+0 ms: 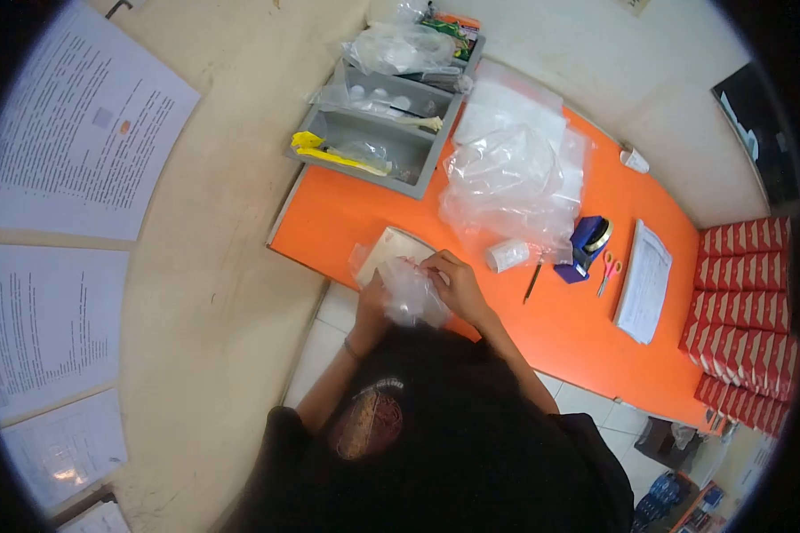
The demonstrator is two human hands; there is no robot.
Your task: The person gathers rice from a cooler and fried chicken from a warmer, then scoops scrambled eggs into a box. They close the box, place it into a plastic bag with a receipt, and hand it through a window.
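Close to my body, at the near edge of the orange table (347, 213), a clear plastic bag (411, 300) is bunched between my hands. My left hand (373, 304) grips its left side, with the fingers partly hidden by the plastic. The fingers of my right hand (456, 282) are closed on the bag's upper right edge. What the bag contains, if anything, I cannot make out. Just behind it lies a cream-coloured flat piece (400, 242), partly covered by the bag and my hands.
A grey divided tray (427, 169) stands at the back left. Clear plastic sheets (516, 160), a white roll (508, 256), a blue tape dispenser (584, 249), scissors (610, 271), a pencil (532, 283) and papers (644, 282) lie rightward. Red boxes (742, 311) are stacked far right.
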